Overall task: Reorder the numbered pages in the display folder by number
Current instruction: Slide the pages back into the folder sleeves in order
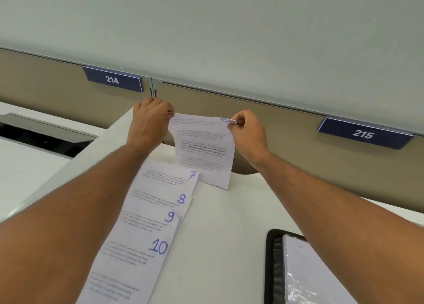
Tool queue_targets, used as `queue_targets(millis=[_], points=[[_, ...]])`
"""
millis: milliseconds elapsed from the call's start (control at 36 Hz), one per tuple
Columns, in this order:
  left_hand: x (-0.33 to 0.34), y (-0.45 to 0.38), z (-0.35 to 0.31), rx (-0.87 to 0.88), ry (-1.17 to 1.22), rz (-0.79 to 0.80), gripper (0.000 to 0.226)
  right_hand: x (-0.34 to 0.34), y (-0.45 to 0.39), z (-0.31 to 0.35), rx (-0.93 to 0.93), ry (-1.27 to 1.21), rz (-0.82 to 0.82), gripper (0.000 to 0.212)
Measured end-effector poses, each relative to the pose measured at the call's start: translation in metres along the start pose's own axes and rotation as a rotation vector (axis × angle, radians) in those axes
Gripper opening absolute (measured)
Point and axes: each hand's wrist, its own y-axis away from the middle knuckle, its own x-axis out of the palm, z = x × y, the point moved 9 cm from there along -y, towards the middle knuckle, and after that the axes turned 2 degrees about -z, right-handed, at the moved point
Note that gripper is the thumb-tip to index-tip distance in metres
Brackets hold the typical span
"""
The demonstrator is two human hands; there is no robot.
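I hold one printed page [203,147] up by its top corners at the far side of the desk. My left hand [149,120] pinches its top left corner and my right hand [246,131] pinches the top right corner, where a blue handwritten number is partly covered by my fingers. The page's bottom edge touches the desk. Below it, overlapping pages lie fanned toward me, marked 7 [192,174], 8 [181,198], 9 [170,216] and 10 [158,246]. The black display folder [273,267] with clear sleeves lies at the lower right.
A beige partition [286,131] runs along the back of the white desk [218,234], bearing blue plates numbered 214 [112,79] and 215 [362,133]. A neighbouring desk with a dark gap [34,133] lies to the left.
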Motion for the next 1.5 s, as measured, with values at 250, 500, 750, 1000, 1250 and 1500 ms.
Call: queue_targets(millis=[250,500,750,1000,1250,1500], points=[[-0.067,0.024,-0.067,-0.202,0.385,-0.093,0.008,-0.098,0.052,0.021,-0.014,-0.02,-0.055,0.014],[-0.119,0.071,-0.138,-0.413,0.77,-0.148,0.01,-0.182,0.122,0.022,0.051,-0.103,-0.096,0.009],[-0.16,0.128,-0.226,-0.441,0.9,-0.143,0.009,-0.257,0.205,0.006,0.101,-0.236,-0.102,0.012],[-0.156,0.187,-0.307,-0.577,1.041,-0.087,0.009,-0.323,0.285,-0.05,0.237,-0.309,-0.125,0.013],[-0.102,0.29,-0.388,-0.778,1.089,0.193,0.015,-0.375,0.388,-0.147,0.496,-0.293,-0.084,0.017],[-0.058,0.388,-0.465,-0.741,1.023,0.51,0.016,-0.436,0.467,-0.239,0.679,-0.215,-0.16,0.01]])
